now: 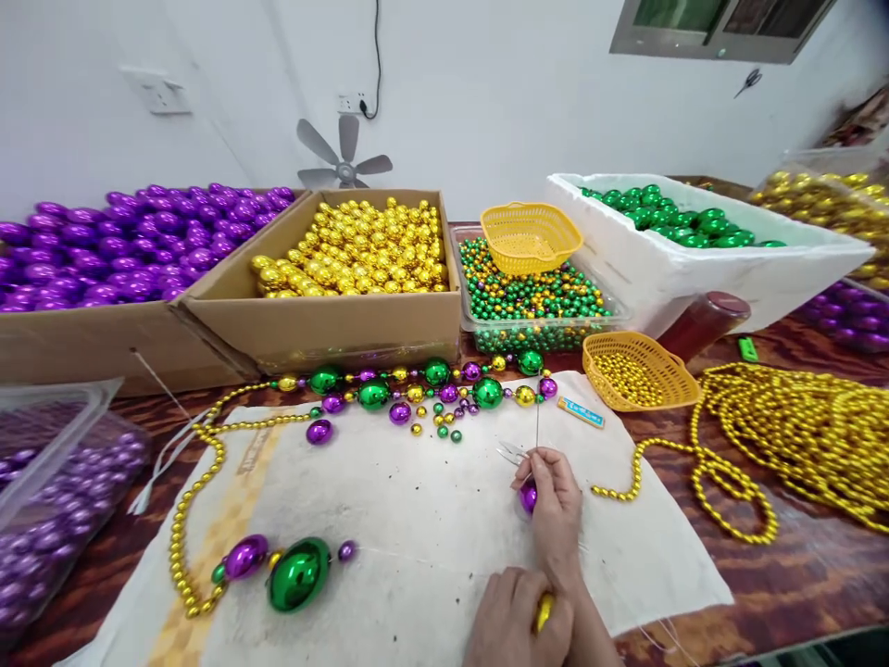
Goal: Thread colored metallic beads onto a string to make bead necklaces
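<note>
Your left hand (514, 611) is at the near edge of the view, fingers curled in narrowly around a gold bead (544, 611) that shows by the thumb. Just beyond it, your right hand (556, 486) pinches a thin needle (537, 412), which stands nearly upright with its top end by the far row of beads (373, 395). A purple bead (528, 497) sits right under those fingertips; you cannot tell whether it is gripped too. Small snips (512, 451) lie just left of your right hand on the white cloth (389, 505), which covers part of the table (798, 588). To your left lies a bead strand: a gold chain (181, 537), then green, purple and gold beads, a large green bead (298, 574) and a small purple one (347, 551). A fine thread (417, 560) runs from that end toward your hands. Loose beads (443, 432) lie near the far row, and a yellow basket (625, 404) of small gold beads stands beyond your right hand.
</note>
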`<state>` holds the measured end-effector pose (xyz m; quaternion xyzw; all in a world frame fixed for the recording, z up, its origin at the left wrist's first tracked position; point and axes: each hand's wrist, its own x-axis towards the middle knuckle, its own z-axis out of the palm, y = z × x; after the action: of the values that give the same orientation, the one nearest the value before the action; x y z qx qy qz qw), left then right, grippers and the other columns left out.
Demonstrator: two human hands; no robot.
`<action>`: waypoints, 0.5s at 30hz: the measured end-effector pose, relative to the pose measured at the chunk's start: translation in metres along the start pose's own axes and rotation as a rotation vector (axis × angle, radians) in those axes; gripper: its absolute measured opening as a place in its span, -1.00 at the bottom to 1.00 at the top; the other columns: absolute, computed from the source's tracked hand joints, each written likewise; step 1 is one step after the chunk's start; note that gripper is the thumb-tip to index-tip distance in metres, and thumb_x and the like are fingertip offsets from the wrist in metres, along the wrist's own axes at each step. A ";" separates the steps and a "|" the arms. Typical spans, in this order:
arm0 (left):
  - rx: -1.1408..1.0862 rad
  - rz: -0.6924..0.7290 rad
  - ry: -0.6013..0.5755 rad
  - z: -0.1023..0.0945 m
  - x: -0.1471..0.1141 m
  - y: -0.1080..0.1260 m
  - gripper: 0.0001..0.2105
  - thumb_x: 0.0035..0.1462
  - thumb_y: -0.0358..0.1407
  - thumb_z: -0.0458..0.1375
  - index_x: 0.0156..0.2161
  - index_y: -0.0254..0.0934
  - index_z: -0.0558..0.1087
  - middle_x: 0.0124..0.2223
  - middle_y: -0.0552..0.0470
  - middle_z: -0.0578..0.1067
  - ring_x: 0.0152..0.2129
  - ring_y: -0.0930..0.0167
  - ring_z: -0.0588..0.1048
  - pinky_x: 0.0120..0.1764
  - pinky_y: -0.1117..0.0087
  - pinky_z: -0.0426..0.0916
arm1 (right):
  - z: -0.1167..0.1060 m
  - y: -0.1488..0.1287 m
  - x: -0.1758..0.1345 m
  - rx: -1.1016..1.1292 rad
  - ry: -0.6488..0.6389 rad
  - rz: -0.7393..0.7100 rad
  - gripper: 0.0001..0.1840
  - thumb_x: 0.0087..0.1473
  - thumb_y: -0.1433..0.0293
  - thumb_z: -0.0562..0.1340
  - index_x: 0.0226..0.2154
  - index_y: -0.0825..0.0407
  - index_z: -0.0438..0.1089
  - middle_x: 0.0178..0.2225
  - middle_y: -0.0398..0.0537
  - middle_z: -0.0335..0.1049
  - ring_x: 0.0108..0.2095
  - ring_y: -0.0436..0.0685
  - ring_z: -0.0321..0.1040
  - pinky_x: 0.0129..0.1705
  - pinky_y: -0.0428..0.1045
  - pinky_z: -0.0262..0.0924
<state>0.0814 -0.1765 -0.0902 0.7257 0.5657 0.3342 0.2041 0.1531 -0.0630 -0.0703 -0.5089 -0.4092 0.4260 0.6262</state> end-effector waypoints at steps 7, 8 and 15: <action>0.012 0.025 0.120 -0.111 0.045 -0.045 -0.58 0.19 -0.45 0.01 0.15 -0.18 0.28 -0.03 -0.18 0.43 -0.14 0.24 0.48 -0.12 0.22 0.40 | 0.035 -0.020 -0.013 -0.020 -0.224 0.018 -0.85 0.27 0.33 0.09 -0.26 0.03 0.32 -0.47 -0.18 0.34 -0.48 0.00 0.29 -0.41 -0.10 0.20; 0.073 -0.020 0.143 -0.138 0.058 -0.058 -0.60 0.21 -0.41 0.02 0.16 -0.17 0.26 -0.07 -0.16 0.43 -0.18 0.25 0.48 -0.14 0.22 0.40 | 0.052 -0.023 -0.016 -0.022 -0.289 0.014 -0.84 0.28 0.33 0.08 -0.25 0.02 0.32 -0.47 -0.18 0.35 -0.49 0.01 0.30 -0.42 -0.10 0.20; 0.606 -0.054 0.131 -0.227 0.104 -0.141 -0.66 0.22 -0.37 0.02 0.10 -0.22 0.32 -0.10 -0.15 0.42 -0.14 0.14 0.40 -0.17 0.17 0.35 | 0.167 -0.026 -0.005 -0.016 -0.445 -0.123 -0.81 0.27 0.36 0.08 -0.32 0.01 0.35 -0.39 -0.14 0.43 -0.33 0.06 0.36 -0.22 -0.06 0.17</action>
<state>-0.1637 -0.0565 -0.0012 0.7151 0.6707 0.1909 -0.0496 -0.0034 -0.0221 -0.0207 -0.3816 -0.5708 0.4853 0.5414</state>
